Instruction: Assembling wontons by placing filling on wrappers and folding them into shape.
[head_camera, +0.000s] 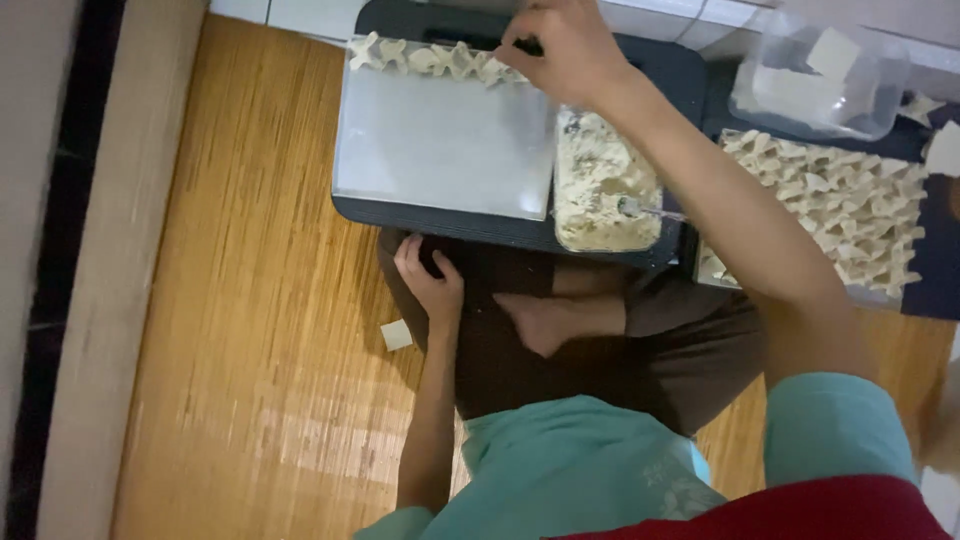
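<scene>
Nearest the lens sit a red garment edge (800, 510) and teal sleeves (830, 420) of the person, who is seated cross-legged on a woven mat (250, 300), with a bare foot (545, 325) tucked against dark trousers.

Left hand (432, 285): resting on the knee beside the dark low table (640, 60), fingers loosely curled, holding nothing visible. A small white square scrap (396, 334) lies on the mat just beside that wrist.

Right hand (560, 50): extended to the far edge of the flat metal tray (440, 150), fingertips pinched together over the end of a row of folded dumplings (430, 58). Whether a dumpling is actually gripped cannot be told; the fingers hide the contact point.

The row of dumplings lies along the tray's far rim; the remainder of the tray surface shows bare metal. Just right of the tray, touching it, stands a clear rectangular container of pale filling (600, 180) with a spoon handle (650, 211) protruding toward the right.

Further right, a second tray (850, 205) is packed closely with finished dumplings. Behind it sits a clear plastic tub (815, 75) holding square white wrappers.
</scene>
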